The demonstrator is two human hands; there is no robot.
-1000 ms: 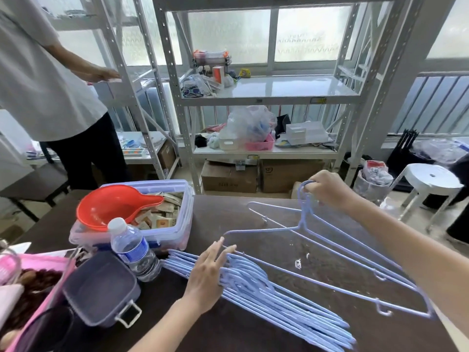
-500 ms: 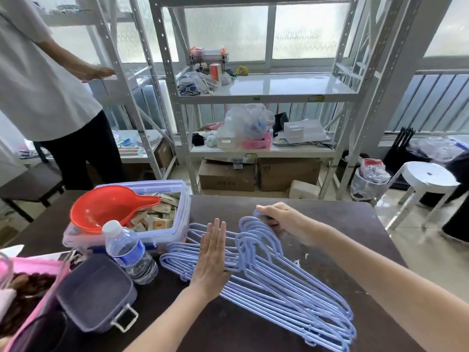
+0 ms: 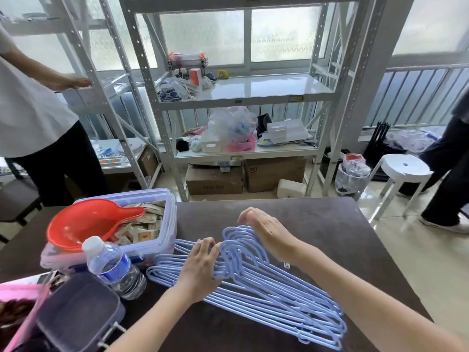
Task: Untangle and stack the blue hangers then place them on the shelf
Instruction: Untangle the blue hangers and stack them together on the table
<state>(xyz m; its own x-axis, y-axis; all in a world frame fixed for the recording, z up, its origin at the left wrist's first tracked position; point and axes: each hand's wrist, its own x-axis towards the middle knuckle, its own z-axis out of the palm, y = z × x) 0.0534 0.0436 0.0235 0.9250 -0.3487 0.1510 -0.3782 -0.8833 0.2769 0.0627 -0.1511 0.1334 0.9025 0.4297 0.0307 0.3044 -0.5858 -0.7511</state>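
A stack of several blue hangers (image 3: 274, 295) lies on the dark table (image 3: 317, 232), hooks pointing away from me and arms spreading to the left and lower right. My left hand (image 3: 200, 269) rests on the stack just left of the hooks, its fingertips curled against the wires. My right hand (image 3: 266, 235) lies with relaxed fingers along the right side of the hooks, touching them. The white metal shelf (image 3: 266, 87) stands beyond the table.
A clear box (image 3: 152, 247) holding packets and an orange scoop (image 3: 83, 224) sits on the table's left, with a water bottle (image 3: 111, 268) and a grey case (image 3: 76, 316) nearer me. A white stool (image 3: 403, 168) and two standing people flank the shelf.
My right hand brought the lifted hanger down onto the pile and let go of its hook. Both hands now press in on the hooks from either side; my left hand's fingers have curled.
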